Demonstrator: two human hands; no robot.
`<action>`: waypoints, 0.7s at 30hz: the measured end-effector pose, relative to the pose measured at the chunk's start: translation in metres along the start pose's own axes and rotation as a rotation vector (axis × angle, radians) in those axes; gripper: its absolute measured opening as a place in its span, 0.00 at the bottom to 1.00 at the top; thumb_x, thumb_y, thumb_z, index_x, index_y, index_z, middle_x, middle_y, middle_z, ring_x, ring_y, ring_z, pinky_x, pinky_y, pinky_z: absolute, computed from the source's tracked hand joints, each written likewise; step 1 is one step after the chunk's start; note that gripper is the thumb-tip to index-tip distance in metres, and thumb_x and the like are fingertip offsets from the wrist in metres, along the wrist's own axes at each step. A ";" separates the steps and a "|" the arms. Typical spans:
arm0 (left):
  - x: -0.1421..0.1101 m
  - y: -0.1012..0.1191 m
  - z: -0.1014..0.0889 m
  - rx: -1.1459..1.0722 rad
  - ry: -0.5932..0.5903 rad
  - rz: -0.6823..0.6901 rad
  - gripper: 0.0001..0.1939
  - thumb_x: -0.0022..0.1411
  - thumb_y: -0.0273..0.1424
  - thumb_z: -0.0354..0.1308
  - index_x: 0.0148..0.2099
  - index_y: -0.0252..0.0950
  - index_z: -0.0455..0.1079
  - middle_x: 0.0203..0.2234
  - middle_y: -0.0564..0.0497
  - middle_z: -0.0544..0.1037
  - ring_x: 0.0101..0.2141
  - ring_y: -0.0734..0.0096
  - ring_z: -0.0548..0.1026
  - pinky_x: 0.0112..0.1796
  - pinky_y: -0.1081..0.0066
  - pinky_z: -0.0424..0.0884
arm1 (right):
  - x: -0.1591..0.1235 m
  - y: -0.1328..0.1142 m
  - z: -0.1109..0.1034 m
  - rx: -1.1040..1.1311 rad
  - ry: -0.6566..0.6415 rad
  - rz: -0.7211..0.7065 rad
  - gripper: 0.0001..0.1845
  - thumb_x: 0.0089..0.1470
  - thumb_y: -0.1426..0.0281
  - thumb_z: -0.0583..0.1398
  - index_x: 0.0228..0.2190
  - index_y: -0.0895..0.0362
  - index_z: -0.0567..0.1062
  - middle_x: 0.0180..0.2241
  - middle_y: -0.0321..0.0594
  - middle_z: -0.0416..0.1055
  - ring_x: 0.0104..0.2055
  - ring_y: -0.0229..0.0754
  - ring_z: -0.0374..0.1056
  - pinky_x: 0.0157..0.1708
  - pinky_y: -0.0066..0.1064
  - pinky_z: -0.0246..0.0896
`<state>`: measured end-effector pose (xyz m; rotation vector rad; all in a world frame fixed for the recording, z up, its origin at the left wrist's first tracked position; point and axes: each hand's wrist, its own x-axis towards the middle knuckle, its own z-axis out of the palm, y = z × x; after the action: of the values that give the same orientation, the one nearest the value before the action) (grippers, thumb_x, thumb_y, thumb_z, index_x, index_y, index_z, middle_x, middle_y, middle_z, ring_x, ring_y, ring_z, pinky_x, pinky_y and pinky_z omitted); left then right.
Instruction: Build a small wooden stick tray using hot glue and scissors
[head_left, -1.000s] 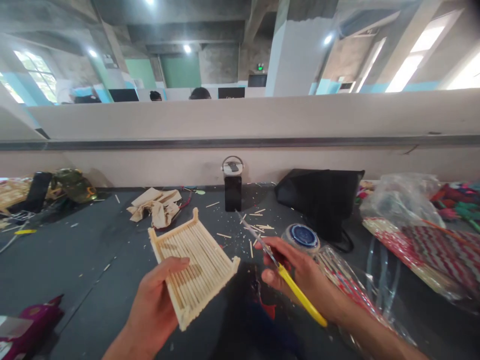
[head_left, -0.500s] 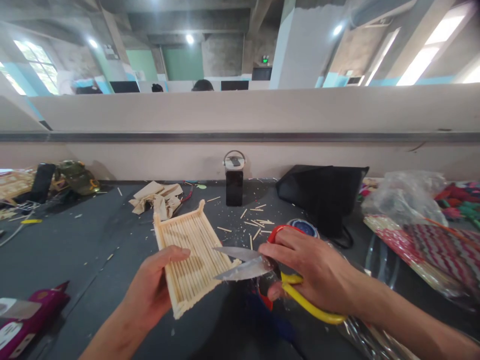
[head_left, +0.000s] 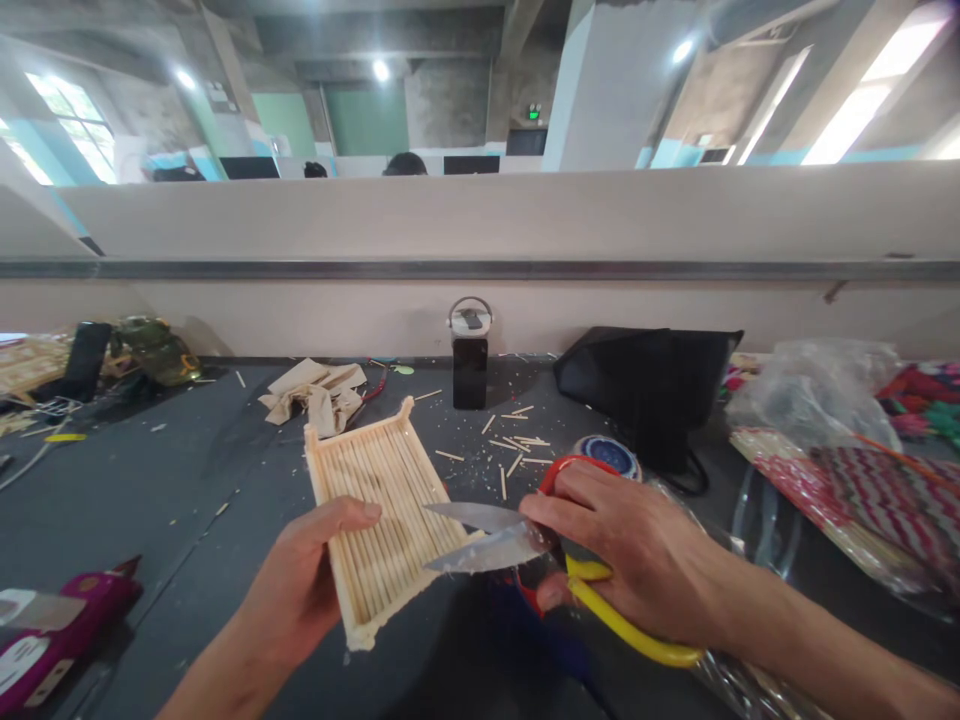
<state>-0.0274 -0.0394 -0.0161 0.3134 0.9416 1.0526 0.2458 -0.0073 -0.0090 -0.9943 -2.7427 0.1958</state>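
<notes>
Over the dark grey tabletop [head_left: 217,430], the left hand [head_left: 304,560] is gripping a pale, rectangular frame of thin wooden sticks [head_left: 382,500] by its left edge, the thumb lying across the top. Just beside it, the right hand [head_left: 637,550] is holding metal scissors with red and yellow handles [head_left: 499,550]. Their 2 blades are standing apart and pointing left, overlapping the frame's right side in this view; I cannot tell whether they are touching it. Beyond the hands, short, pale wooden sticks [head_left: 517,442] are lying scattered near a round object with a blue centre [head_left: 609,457]. A black, upright, rectangular slab [head_left: 469,375] is standing by the wall, crumpled beige material [head_left: 315,388] is resting behind the frame, and a magenta tool [head_left: 75,630] is lying at the near left.
</notes>
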 end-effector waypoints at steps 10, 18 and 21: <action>0.001 -0.001 -0.002 0.009 0.052 -0.025 0.31 0.48 0.25 0.61 0.57 0.30 0.67 0.38 0.40 0.82 0.42 0.47 0.79 0.47 0.57 0.73 | -0.004 0.002 0.003 -0.007 0.028 -0.046 0.17 0.58 0.55 0.58 0.40 0.56 0.71 0.29 0.38 0.67 0.29 0.42 0.62 0.28 0.32 0.54; 0.004 -0.001 0.000 0.014 0.063 -0.012 0.36 0.49 0.24 0.60 0.62 0.30 0.60 0.40 0.40 0.82 0.43 0.47 0.79 0.46 0.56 0.73 | -0.006 0.005 0.005 0.097 0.107 -0.019 0.16 0.57 0.57 0.60 0.37 0.57 0.71 0.27 0.36 0.70 0.28 0.40 0.66 0.28 0.30 0.57; 0.004 0.001 0.000 0.026 0.084 -0.002 0.38 0.49 0.23 0.60 0.64 0.32 0.57 0.42 0.40 0.81 0.43 0.47 0.79 0.46 0.55 0.74 | -0.006 0.006 0.001 0.173 0.164 0.008 0.15 0.55 0.58 0.62 0.38 0.56 0.71 0.30 0.37 0.70 0.30 0.39 0.66 0.29 0.30 0.59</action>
<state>-0.0271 -0.0357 -0.0176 0.2914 1.0315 1.0587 0.2542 -0.0065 -0.0126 -0.9315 -2.5259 0.3311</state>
